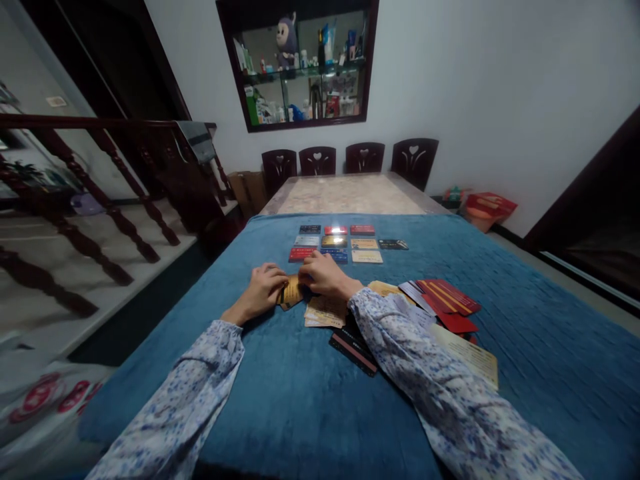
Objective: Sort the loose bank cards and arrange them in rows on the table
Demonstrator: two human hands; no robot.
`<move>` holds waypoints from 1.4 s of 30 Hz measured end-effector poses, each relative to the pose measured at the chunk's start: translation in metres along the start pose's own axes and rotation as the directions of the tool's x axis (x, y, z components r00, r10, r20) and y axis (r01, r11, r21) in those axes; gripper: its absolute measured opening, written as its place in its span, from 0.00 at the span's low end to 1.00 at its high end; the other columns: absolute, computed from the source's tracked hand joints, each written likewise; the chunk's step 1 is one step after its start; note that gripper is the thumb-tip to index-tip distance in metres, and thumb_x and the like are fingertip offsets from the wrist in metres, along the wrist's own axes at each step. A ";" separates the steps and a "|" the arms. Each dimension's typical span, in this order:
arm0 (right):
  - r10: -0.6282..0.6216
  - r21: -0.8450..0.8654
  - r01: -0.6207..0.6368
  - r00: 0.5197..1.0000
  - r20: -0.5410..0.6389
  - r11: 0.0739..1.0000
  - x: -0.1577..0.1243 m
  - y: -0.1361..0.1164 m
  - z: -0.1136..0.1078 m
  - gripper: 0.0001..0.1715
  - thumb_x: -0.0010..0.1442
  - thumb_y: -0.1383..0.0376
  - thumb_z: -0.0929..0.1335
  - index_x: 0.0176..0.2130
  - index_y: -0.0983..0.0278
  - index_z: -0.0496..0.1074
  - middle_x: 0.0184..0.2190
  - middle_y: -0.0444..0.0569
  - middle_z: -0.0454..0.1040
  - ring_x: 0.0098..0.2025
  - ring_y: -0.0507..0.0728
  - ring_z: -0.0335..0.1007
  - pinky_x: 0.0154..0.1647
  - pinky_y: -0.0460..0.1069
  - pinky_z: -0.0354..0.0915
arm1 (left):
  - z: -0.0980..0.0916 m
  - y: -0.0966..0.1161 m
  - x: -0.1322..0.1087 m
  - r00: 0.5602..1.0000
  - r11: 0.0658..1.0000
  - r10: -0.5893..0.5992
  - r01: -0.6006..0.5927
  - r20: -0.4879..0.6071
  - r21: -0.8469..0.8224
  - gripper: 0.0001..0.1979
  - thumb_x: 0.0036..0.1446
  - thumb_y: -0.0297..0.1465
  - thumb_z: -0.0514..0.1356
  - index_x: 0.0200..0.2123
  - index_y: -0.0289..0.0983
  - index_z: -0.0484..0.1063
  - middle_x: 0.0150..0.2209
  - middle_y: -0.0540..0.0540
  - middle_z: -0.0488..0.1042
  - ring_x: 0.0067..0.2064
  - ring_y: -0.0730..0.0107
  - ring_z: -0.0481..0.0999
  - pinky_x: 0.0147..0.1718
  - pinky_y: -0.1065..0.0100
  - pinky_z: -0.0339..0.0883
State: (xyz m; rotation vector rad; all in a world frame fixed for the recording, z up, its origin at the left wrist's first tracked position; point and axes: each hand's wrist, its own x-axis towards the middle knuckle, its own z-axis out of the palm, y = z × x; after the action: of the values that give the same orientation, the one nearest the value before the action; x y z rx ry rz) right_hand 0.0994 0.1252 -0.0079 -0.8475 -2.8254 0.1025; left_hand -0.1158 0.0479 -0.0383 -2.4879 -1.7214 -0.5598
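Low over the blue cloth, my left hand is closed on the left side of a small stack of gold cards. My right hand has its fingers bent down at the stack's right edge, partly hiding it. Just below my right hand lies a pile of cream cards. A black card with a brown stripe lies beside my right forearm. Farther off, several cards lie in rows, among them a blue card, a red card and a cream card.
Right of my forearm, red cards and a pale yellow card lie spread, some hidden by the sleeve. The blue cloth covers the near tabletop; bare stone tabletop continues beyond. Dark chairs stand at the far end.
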 end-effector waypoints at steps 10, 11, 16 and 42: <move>-0.038 -0.002 0.038 0.999 0.029 0.999 -0.003 -0.002 0.010 0.14 0.68 0.63 0.65 0.47 0.61 0.80 0.51 0.55 0.77 0.56 0.64 0.61 0.46 0.55 0.54 | -0.002 -0.012 -0.002 0.980 0.998 0.069 -0.067 0.185 -0.017 0.38 0.46 0.16 0.53 0.60 0.45 0.75 0.63 0.44 0.74 0.69 0.48 0.60 0.63 0.41 0.56; -0.041 -0.004 0.041 0.999 0.031 0.999 -0.003 -0.002 0.010 0.15 0.68 0.62 0.65 0.47 0.61 0.80 0.51 0.55 0.77 0.56 0.65 0.61 0.46 0.55 0.54 | -0.003 -0.013 -0.003 0.980 0.998 0.066 -0.066 0.187 -0.003 0.36 0.47 0.17 0.53 0.59 0.44 0.75 0.63 0.43 0.75 0.69 0.47 0.60 0.63 0.40 0.55; -0.067 -0.010 0.068 0.997 0.032 0.998 -0.003 -0.004 0.012 0.15 0.68 0.61 0.66 0.49 0.61 0.79 0.52 0.55 0.76 0.56 0.65 0.60 0.46 0.55 0.54 | -0.009 -0.011 -0.005 0.986 0.998 0.057 -0.062 0.155 0.032 0.25 0.57 0.22 0.54 0.55 0.44 0.78 0.56 0.40 0.77 0.65 0.47 0.62 0.61 0.43 0.58; -0.149 0.007 0.149 0.987 0.053 0.989 -0.001 -0.006 0.020 0.19 0.66 0.54 0.71 0.51 0.60 0.79 0.55 0.56 0.76 0.56 0.65 0.59 0.47 0.55 0.57 | -0.019 -0.013 -0.014 0.991 0.996 0.053 -0.044 0.121 -0.076 0.10 0.57 0.30 0.63 0.43 0.40 0.79 0.50 0.41 0.77 0.62 0.49 0.65 0.62 0.44 0.61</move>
State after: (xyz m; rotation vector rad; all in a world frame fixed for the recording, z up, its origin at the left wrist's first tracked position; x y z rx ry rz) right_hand 0.0928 0.1196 -0.0268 -0.6396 -2.9266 0.1092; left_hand -0.1373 0.0358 -0.0271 -2.6595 -1.7049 -0.4842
